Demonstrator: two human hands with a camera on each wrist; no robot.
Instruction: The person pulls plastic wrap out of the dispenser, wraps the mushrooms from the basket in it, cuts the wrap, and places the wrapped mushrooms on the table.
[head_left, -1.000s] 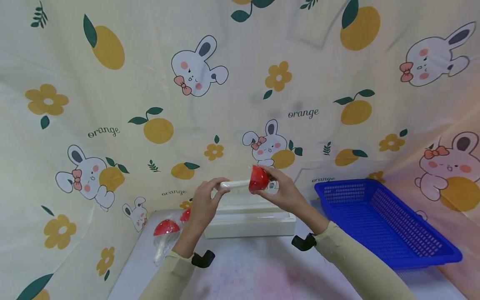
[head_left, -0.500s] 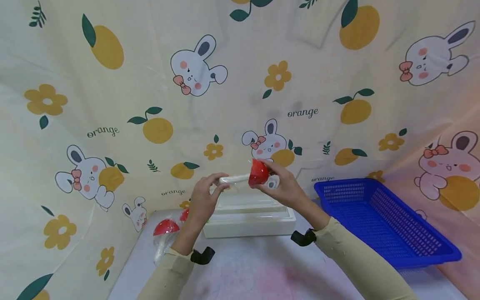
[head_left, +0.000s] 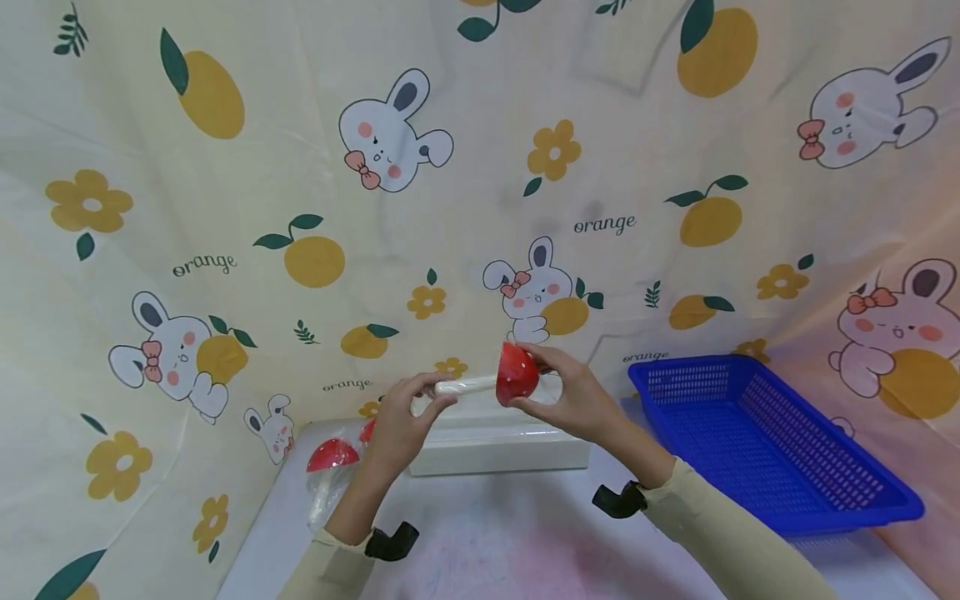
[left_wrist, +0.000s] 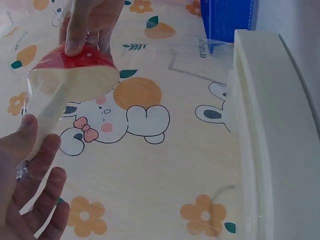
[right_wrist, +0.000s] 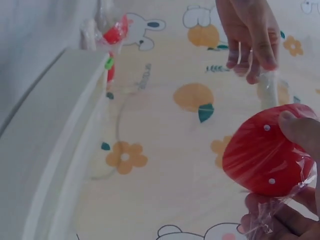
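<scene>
Held level above the table is a toy mushroom (head_left: pixel 517 375) wrapped in clear plastic, with a white-dotted red cap and a pale stem. My left hand (head_left: pixel 399 427) pinches the stem's end between thumb and fingers. At the other end, my right hand (head_left: pixel 573 396) grips the cap by its edges. In the left wrist view the cap's pale underside (left_wrist: pixel 95 82) shows through the film. Loose plastic (right_wrist: pixel 262 220) bunches by the right fingers in the right wrist view. A long white box-like device (head_left: pixel 498 457) with a slot stands just behind the hands.
More wrapped red-capped mushrooms (head_left: pixel 332 457) lie on the table at left, partly behind the left arm. A blue plastic basket (head_left: pixel 780 525) stands at right. A cloth printed with rabbits and oranges (head_left: pixel 480 200) hangs behind the table.
Both hands and the mushroom rose slightly, then came down a little lower than at first. Both hands keep their grip.
</scene>
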